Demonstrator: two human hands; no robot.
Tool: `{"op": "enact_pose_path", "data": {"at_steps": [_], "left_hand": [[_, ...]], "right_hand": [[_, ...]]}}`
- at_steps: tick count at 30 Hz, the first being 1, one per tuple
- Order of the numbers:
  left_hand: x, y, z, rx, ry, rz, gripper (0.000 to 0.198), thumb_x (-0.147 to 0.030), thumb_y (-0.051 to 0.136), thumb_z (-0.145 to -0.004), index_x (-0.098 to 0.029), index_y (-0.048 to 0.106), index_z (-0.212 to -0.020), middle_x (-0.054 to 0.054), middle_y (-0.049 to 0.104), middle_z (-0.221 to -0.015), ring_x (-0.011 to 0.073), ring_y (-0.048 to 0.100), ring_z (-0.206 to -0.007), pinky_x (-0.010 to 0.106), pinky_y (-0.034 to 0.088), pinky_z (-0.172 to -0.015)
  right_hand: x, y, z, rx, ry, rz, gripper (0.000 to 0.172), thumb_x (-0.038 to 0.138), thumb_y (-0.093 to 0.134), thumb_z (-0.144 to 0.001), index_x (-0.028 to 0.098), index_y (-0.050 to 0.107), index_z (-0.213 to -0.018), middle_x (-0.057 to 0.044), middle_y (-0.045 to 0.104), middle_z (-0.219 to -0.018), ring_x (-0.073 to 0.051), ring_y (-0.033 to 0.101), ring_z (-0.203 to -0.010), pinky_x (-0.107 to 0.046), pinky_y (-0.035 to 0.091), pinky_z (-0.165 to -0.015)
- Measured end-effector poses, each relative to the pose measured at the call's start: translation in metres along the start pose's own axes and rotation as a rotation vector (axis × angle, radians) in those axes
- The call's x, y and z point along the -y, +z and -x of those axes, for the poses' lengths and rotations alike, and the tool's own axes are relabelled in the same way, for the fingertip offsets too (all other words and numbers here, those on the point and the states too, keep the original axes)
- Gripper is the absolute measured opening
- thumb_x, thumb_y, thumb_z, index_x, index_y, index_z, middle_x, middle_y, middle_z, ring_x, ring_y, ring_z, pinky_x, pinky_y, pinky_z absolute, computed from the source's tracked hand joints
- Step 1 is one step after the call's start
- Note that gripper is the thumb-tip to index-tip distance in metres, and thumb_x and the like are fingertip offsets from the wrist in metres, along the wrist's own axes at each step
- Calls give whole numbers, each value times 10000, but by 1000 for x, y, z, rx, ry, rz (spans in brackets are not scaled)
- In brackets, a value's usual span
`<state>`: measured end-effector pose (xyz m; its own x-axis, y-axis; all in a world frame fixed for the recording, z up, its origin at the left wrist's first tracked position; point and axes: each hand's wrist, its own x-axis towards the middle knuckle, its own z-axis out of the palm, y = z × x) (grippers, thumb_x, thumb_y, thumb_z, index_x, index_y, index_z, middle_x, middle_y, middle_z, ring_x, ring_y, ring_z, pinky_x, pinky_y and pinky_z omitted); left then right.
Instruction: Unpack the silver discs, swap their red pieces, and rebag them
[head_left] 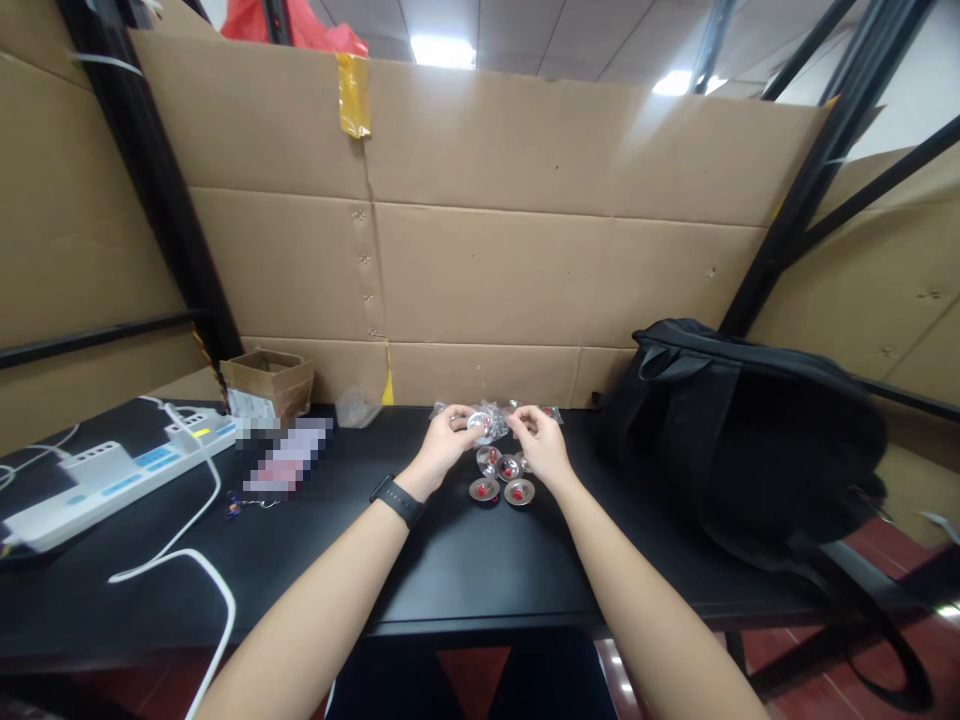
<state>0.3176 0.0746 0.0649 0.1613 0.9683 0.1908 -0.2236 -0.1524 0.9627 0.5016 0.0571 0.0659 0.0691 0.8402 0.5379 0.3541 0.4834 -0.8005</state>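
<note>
Above the far part of the black table (427, 580), my left hand (448, 440) is closed around the edge of a small shiny metal disc (478, 424) with a bit of red at its middle. My right hand (544, 446) pinches thumb and forefinger together just right of that disc; whatever lies between them is too small to make out. Below and between the hands lie several small round metal dishes (519, 492), each with a red piece at its centre. Crinkled clear plastic packaging (495, 410) shows behind my fingers, partly hidden by them.
At the right sits a large black bag (750, 440), its strap hanging off the edge. To the left are a white power strip (135, 485), a white cable (214, 575), a blurred flat item (289, 460) and an open cardboard box (271, 385). Cardboard panels (487, 270) rise behind.
</note>
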Motion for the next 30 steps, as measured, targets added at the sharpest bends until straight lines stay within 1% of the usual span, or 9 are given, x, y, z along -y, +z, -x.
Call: {"op": "enact_pose_path", "data": {"at_steps": [4, 7, 8, 10, 13, 15, 20, 27, 30], "left_hand": [[1, -6, -4, -7, 3, 1, 411, -262, 804, -687, -150, 650, -1052, 107, 730, -978, 182, 692, -821, 283, 550, -723], [0, -9, -4, 26, 88, -83, 419, -300, 784, -718, -163, 681, -1101, 113, 713, -1087, 207, 678, -937, 309, 550, -794], [-1, -11, -5, 30, 120, -121, 414, -308, 776, -727, -168, 691, -1107, 108, 709, -1098, 211, 671, -961, 316, 547, -817], [-2, -13, -5, 31, 160, -182, 398, -305, 763, -739, -171, 703, -1109, 95, 714, -1059, 207, 667, -958, 323, 538, -847], [-5, -15, -5, 29, 158, -206, 389, -307, 766, -735, -158, 696, -1087, 80, 725, -945, 195, 677, -883, 310, 540, -808], [-5, -15, -5, 29, 160, -192, 400, -329, 776, -729, -152, 678, -1073, 72, 728, -887, 189, 684, -828, 296, 544, -755], [-2, -11, -5, 6, 320, -258, 341, -345, 748, -771, -156, 668, -1044, 58, 733, -821, 172, 694, -777, 259, 535, -713], [1, 0, -2, 75, 385, -302, 314, -362, 702, -825, -165, 661, -1066, 68, 755, -858, 189, 716, -801, 266, 541, -707], [5, 3, -4, 51, 404, -307, 319, -366, 684, -846, -176, 639, -1098, 80, 757, -931, 196, 719, -856, 292, 550, -766]], "right_hand": [[-13, -5, -4, -28, 192, -26, 230, 426, 623, -810, 205, 582, -759, -30, 619, -699, -174, 579, -617, -274, 451, -559], [-17, -6, -4, -50, 235, -24, 163, 345, 641, -748, 204, 585, -808, -18, 636, -736, -170, 598, -620, -256, 442, -532], [-16, -6, -4, -54, 231, -55, 185, 313, 639, -732, 210, 582, -874, -17, 653, -787, -168, 609, -634, -249, 440, -528], [-12, -6, -3, -29, 211, -141, 307, 267, 633, -717, 227, 558, -1012, -20, 679, -904, -163, 634, -681, -240, 449, -543], [-5, -6, -2, 55, 140, -189, 363, 295, 665, -749, 224, 578, -1094, -32, 689, -960, -165, 648, -784, -261, 488, -657], [-3, -6, -1, 102, 86, -151, 346, 362, 700, -767, 205, 632, -1067, -35, 687, -908, -160, 628, -771, -272, 487, -692], [-5, -2, 2, 219, 76, -93, 450, 484, 755, -743, 182, 687, -1069, 21, 602, -660, -128, 505, -571, -255, 421, -562], [-5, -6, 1, 211, 22, 5, 271, 441, 698, -804, 172, 721, -829, -6, 647, -696, -145, 531, -622, -267, 418, -607], [-6, -9, -2, 192, 23, -15, 230, 401, 696, -804, 172, 712, -802, -14, 667, -729, -158, 566, -663, -282, 442, -657]]}}
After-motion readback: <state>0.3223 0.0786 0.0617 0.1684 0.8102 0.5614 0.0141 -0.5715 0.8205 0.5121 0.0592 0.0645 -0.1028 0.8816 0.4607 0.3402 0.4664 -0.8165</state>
